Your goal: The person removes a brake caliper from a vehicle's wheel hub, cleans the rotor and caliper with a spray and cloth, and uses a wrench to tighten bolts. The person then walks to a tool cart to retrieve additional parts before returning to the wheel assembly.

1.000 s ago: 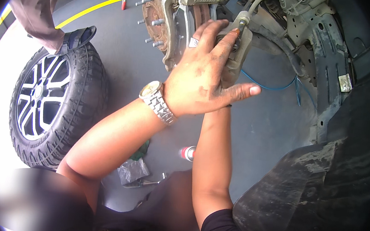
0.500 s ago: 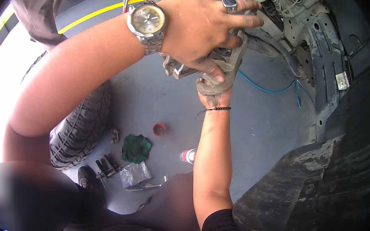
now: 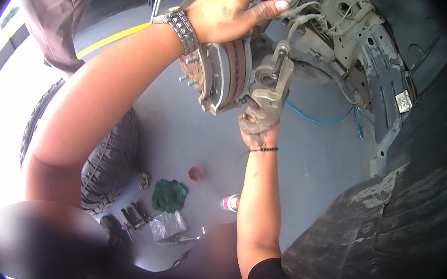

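Gripping the lower end of a grey brake caliper (image 3: 270, 101) from beneath, the right hand (image 3: 270, 136) appears in the head view mostly hidden behind the metal; its heel and wrist show below the caliper, but how tightly its fingers press cannot be told. A black beaded bracelet (image 3: 264, 150) circles that wrist. The left hand (image 3: 225, 13), ahead of the right and to its left, is palm down with its thumb stretched apart from the fingers, which run toward the upper edge; whether the palm touches the parts beneath it cannot be told. A metal watch (image 3: 183, 30) sits on its wrist.

Directly below the left hand stands the brake disc (image 3: 237, 73), its brown edge facing the caliper, which sits just to the right. A grey hose (image 3: 293, 30) curves above the right hand, and a blue line (image 3: 323, 107) loops to that hand's right. Nearer the body than both hands, on the floor, are a red cup-like piece (image 3: 195, 174), a green cloth (image 3: 169, 196), a clear plastic bag (image 3: 168, 225) and a red-and-white can (image 3: 231, 202) beside the right forearm. Behind the left forearm is a tyre (image 3: 110, 166).
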A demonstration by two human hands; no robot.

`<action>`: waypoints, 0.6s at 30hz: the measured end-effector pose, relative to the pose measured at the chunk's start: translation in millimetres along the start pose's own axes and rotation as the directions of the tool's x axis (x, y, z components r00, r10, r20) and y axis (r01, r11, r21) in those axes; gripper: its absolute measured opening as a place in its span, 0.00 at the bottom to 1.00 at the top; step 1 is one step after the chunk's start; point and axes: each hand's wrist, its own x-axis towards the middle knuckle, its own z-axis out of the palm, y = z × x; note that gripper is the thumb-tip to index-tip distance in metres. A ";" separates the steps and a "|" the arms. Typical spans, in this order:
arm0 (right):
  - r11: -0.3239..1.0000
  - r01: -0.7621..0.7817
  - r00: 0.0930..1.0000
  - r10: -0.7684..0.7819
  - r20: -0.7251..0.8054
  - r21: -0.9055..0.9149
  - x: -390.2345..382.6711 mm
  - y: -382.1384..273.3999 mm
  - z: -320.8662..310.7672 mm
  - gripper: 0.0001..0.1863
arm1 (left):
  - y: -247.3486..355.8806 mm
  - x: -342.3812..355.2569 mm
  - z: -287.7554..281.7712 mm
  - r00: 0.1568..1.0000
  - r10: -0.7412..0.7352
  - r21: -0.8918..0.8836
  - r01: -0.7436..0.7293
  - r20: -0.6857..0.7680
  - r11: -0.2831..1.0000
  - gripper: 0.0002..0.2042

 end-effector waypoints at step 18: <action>0.959 0.213 0.938 -0.255 -0.236 -0.190 -5.0 -16.9 60.6 0.19 | -39.3 38.7 28.2 0.932 -0.330 -0.162 0.353 0.148 0.922 0.39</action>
